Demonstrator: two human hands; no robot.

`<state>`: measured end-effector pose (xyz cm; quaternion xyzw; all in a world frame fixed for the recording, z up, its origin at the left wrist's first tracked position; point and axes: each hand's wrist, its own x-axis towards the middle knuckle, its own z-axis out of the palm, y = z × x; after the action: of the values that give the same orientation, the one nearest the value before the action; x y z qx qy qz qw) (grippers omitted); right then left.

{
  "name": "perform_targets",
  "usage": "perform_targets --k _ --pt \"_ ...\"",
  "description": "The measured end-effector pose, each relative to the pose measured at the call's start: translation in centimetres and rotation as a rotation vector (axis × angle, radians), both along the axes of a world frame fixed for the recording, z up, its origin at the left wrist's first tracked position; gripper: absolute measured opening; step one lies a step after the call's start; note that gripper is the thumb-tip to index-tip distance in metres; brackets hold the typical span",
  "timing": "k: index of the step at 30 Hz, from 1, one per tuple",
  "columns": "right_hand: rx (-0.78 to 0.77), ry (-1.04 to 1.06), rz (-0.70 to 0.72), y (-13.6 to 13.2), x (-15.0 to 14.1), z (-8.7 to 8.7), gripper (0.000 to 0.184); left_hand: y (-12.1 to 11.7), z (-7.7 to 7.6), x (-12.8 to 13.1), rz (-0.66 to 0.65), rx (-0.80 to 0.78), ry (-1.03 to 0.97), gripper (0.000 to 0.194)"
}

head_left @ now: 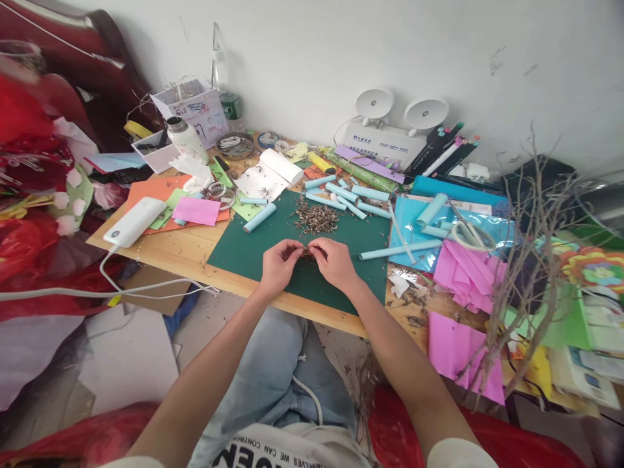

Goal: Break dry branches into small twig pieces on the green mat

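Note:
My left hand and my right hand meet over the dark green cutting mat, fingers pinched together on a small clump of brown twig bits. Just beyond them lies a loose pile of cut twig pieces on the mat. Several rolled light-blue paper tubes lie at the mat's far edge and to its right.
A white power bank with a cable sits at the left edge of the wooden table. Scissors rest on blue sheets, pink paper lies beside them, and a bare branch rises at right. A flask stands behind.

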<state>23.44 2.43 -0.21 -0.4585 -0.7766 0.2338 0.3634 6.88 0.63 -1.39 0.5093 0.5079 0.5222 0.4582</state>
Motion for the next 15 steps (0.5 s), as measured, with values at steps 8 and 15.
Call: perform_targets --k 8,15 --pt "0.013 0.000 0.008 -0.29 0.20 0.58 0.015 0.04 -0.16 0.04 0.024 -0.001 0.033 0.015" --pt "0.041 -0.057 0.039 -0.21 0.21 0.59 0.016 -0.07 -0.48 0.15 -0.028 0.057 0.127 0.011"
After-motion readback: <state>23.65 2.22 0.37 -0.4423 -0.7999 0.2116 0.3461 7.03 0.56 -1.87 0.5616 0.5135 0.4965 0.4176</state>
